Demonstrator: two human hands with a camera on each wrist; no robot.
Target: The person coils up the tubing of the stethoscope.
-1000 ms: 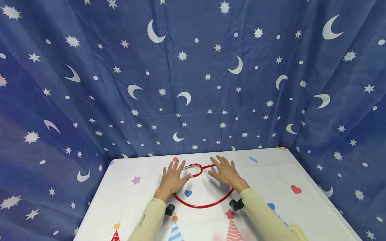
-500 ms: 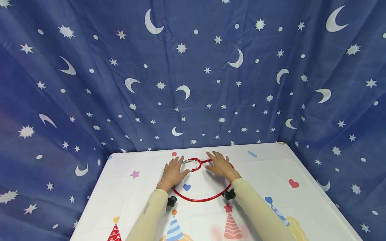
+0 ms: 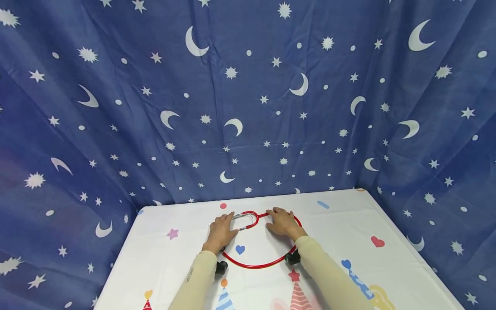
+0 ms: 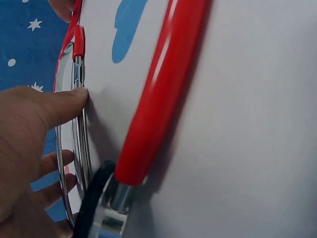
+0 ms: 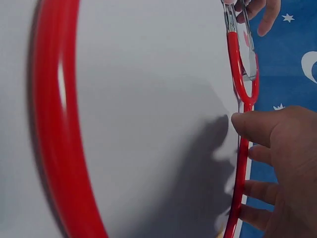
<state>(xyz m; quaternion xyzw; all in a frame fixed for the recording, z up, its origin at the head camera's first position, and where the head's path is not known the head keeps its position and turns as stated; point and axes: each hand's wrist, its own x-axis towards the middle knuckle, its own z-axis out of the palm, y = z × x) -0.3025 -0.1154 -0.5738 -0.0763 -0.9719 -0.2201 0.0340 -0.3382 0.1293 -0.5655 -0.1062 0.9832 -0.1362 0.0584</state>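
Observation:
A red stethoscope (image 3: 253,266) lies looped on the white tablecloth. My left hand (image 3: 220,233) grips its metal ear tubes (image 4: 85,148), with the thumb on the near side and fingers beyond them in the left wrist view. The chest piece (image 4: 94,198), metal with a black rim, lies below that hand's wrist. My right hand (image 3: 283,224) holds the straight red tubing (image 5: 241,168) just past the Y-shaped fork (image 5: 246,96). Its thumb overlaps the tube's near side and several fingers curl behind. In the head view, the hands cover part of the ear tubes and tubing.
The tablecloth (image 3: 341,224) carries flat printed hearts, stars and party hats. A blue curtain (image 3: 248,99) with moons and stars stands behind the table's far edge and along the sides. Black wrist cameras (image 3: 221,267) hang under both forearms.
Both hands have come down from above the stethoscope, and their spread fingers have curled in around the ear tubes and red tubing. The stethoscope stays in place; the head view has shifted slightly.

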